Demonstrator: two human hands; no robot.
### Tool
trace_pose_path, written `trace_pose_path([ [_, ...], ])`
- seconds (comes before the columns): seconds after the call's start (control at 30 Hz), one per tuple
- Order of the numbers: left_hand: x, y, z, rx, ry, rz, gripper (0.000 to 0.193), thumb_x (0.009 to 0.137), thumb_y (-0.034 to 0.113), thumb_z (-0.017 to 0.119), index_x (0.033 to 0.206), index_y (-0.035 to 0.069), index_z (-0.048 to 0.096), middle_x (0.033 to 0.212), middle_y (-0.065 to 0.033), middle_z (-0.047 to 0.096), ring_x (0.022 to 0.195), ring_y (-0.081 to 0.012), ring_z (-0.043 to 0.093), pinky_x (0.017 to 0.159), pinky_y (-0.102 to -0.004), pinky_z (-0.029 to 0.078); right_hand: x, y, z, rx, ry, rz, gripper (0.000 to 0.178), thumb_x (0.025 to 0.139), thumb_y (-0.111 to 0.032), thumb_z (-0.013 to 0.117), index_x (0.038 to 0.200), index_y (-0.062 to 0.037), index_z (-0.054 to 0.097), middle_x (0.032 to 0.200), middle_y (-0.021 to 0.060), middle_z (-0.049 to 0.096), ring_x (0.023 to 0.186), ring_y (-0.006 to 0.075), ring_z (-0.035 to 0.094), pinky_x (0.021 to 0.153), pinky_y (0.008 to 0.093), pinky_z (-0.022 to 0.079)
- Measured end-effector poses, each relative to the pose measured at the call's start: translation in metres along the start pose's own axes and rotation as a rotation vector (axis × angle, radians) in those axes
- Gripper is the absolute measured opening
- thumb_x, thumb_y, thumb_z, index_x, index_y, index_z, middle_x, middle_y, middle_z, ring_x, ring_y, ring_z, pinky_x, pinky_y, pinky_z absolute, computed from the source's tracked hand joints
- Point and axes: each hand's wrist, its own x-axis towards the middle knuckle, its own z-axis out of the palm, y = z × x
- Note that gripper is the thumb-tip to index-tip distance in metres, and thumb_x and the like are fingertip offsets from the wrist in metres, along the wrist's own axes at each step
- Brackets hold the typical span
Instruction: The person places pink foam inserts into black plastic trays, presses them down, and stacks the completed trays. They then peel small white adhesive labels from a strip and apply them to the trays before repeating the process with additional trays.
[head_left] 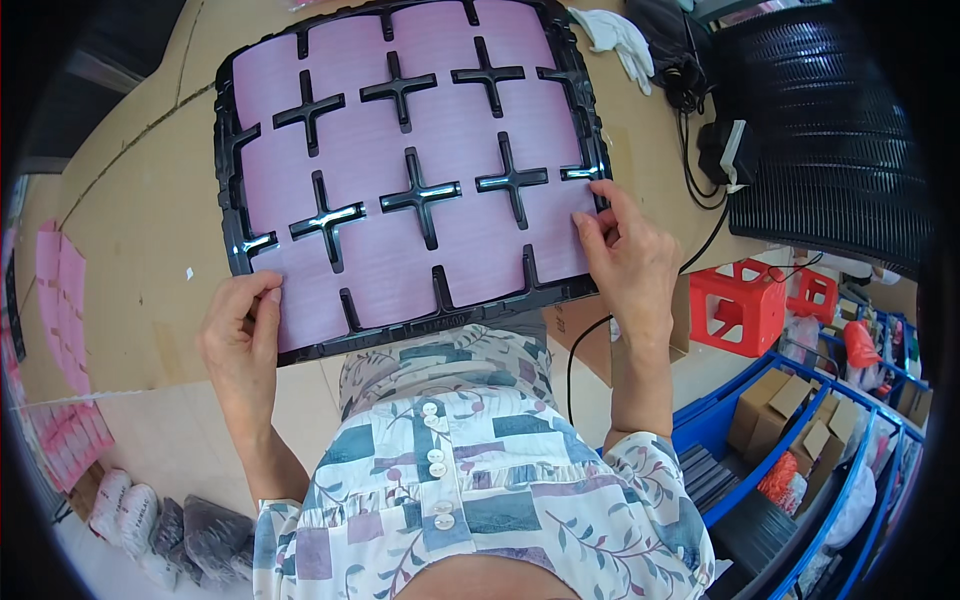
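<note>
A black plastic tray [570,291] lies on the cardboard-covered table in front of me. Over it is spread a thin pink foam sheet [480,242], whose cross-shaped cut-outs let the tray's black dividers [421,196] show through. At the near left corner, my left hand [238,320] is closed, its thumb and forefinger pinching the sheet's edge. My right hand [635,258] is bent round the sheet's right edge near the front corner, thumb on the pink surface and forefinger by the tray rim. Its other fingers are curled and partly hidden.
Stacked black trays [825,140] stand at the right, beside a white glove [618,42] and black cables [690,150]. Below the table are a red stool [738,310] and blue shelving [740,470] with boxes. More pink sheets [62,300] hang at the left, above bagged goods [205,530].
</note>
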Motion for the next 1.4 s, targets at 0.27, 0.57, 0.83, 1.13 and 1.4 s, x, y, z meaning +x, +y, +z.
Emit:
trace_pose_path([
  [0.27,0.002,0.002,0.005,0.059,0.063,0.03,0.011,0.086,-0.004,0.067,0.096,0.001,0.069,0.085,-0.009,0.065,0.067,-0.0183,0.06,0.062,-0.0289,0.047,-0.001,0.005,0.01,-0.011,0.067,-0.069,0.024,0.085,-0.016,0.074,0.108,-0.0097,0.067,0.067,0.0061,0.065,0.059,0.0256,0.064,0.055,0.0384,0.049],
  [0.57,-0.001,0.0,0.008,0.068,0.079,-0.012,0.013,0.086,-0.006,0.066,0.096,0.001,0.069,0.083,-0.0051,0.062,0.064,-0.0124,0.052,0.058,-0.026,0.043,-0.003,0.005,0.019,-0.059,0.125,-0.121,0.019,0.086,-0.012,0.073,0.104,-0.0079,0.068,0.063,0.0052,0.059,0.058,0.0237,0.06,0.056,0.0366,0.047],
  [0.83,-0.006,0.0,0.016,0.245,0.123,0.084,0.017,0.083,-0.006,0.068,0.098,0.003,0.069,0.096,-0.0083,0.061,0.073,-0.0195,0.057,0.064,-0.0318,0.047,-0.01,0.0,0.016,-0.177,0.209,-0.118,0.018,0.084,-0.012,0.075,0.101,-0.0071,0.068,0.082,0.0075,0.064,0.066,0.0232,0.062,0.058,0.037,0.049],
  [1.13,-0.03,0.013,0.003,0.344,-0.187,0.386,0.047,0.085,0.013,0.073,0.128,-0.001,0.061,0.142,-0.0202,0.052,0.129,-0.0399,0.051,0.104,-0.0453,0.044,-0.026,0.009,-0.009,-0.161,0.01,-0.508,0.042,0.084,-0.032,0.074,0.117,-0.006,0.067,0.117,0.01,0.067,0.108,0.0271,0.063,0.1,0.0471,0.043],
  [1.4,-0.037,0.003,0.008,0.472,-0.308,0.434,0.073,0.067,0.037,0.079,0.133,0.009,0.061,0.149,-0.0194,0.044,0.134,-0.0393,0.044,0.107,-0.0469,0.042,-0.034,0.024,-0.002,-0.142,-0.112,-0.565,0.069,0.083,-0.061,0.059,0.126,-0.0079,0.065,0.132,0.0118,0.061,0.124,0.0293,0.056,0.113,0.0567,0.028],
])
